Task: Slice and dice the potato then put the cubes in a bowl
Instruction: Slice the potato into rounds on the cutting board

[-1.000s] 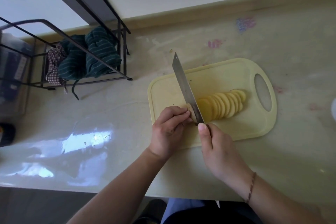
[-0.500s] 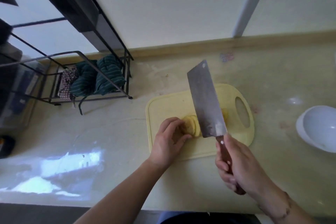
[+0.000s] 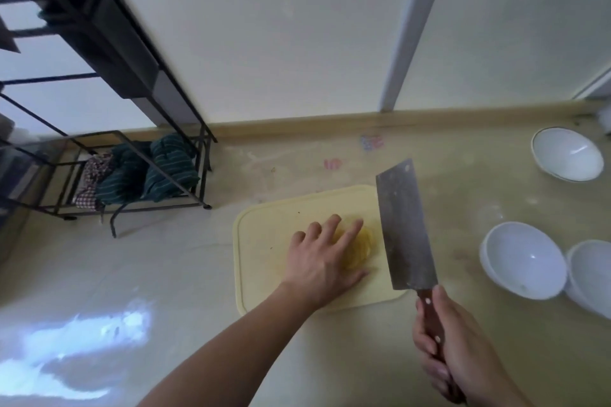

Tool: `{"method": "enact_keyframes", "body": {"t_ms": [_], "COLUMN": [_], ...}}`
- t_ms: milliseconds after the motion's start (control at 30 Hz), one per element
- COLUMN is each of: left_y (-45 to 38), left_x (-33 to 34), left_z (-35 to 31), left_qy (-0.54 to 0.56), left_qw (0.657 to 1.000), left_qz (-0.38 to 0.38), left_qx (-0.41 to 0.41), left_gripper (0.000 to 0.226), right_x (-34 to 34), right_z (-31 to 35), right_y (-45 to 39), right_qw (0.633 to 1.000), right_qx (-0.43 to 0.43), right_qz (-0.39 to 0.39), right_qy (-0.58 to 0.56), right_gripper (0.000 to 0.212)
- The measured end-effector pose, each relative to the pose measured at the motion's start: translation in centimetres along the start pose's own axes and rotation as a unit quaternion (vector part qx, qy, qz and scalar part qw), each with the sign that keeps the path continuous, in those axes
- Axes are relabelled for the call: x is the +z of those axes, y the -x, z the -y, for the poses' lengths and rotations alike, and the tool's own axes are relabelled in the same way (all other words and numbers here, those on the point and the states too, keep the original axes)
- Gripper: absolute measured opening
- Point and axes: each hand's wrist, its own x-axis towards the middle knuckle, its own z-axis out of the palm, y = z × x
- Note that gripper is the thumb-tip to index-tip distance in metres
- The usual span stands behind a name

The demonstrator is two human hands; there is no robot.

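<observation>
Head view shows the left hand point(image 3: 325, 253) now laid flat with straight fingers on the potato slices point(image 3: 358, 246), which a second ago stood fanned in a row and are now pressed into a low heap at the middle of the cutting board point(image 3: 261, 241). The right hand point(image 3: 458, 362), its grip wrapped round the wooden handle, has lifted the cleaver point(image 3: 405, 228) off the potato; the blade hangs over the board's right side. Slicing looks finished, and gathering the slices likely prepares them for cutting into strips and cubes. Three white bowls sit on the surface point(image 3: 198, 291) at the right of the frame, the nearest bowl point(image 3: 524, 259) near the board's right edge, so the blade has little room that way. Lower left of the frame has open surface; a wire rack point(image 3: 139, 175) stands at middle left.
</observation>
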Motion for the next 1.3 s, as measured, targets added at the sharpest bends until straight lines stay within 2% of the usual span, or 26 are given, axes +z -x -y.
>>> {"method": "enact_keyframes", "body": {"t_ms": [267,400,533,700,967,1167,1300], "left_y": [-1.5,-1.9,-2.7,-3.1,-3.0,-0.4,0.2], "left_x": [-0.8,-0.7,-1.1,-1.9,-3.3,-4.1,-4.2], "left_z": [-1.2,-1.7,-2.3,-2.1,0.6,8.8,10.5], "left_qy": [-0.05,-0.071,-0.06,-0.057,-0.069,-0.105,-0.101], "left_qw": [0.995,0.995,0.992,0.99,0.985,0.984,0.987], "left_qz": [0.09,0.076,0.113,0.133,0.159,0.141,0.121], "left_qx": [-0.001,0.0,-0.025,-0.007,0.007,-0.036,-0.027], "left_gripper": [0.072,0.063,0.074,0.056,0.055,0.057,0.055], "right_x": [-0.8,-0.7,-0.4,-0.4,0.7,1.9,3.3], "right_z": [-0.3,-0.5,-0.4,-0.5,-0.8,-1.2,-1.1], "right_y": [-0.5,-1.1,-1.7,-2.1,-2.4,-2.8,-2.8], "right_qw": [1.0,1.0,1.0,1.0,0.998,0.998,0.999], "right_qx": [0.011,0.008,0.006,0.004,-0.001,0.002,0.008], "right_qz": [0.0,0.001,0.0,-0.017,-0.029,-0.033,-0.037], "right_qy": [-0.023,-0.022,-0.02,-0.025,-0.047,-0.044,-0.011], "right_gripper": [0.059,0.059,0.058,0.054,0.055,0.076,0.095]}}
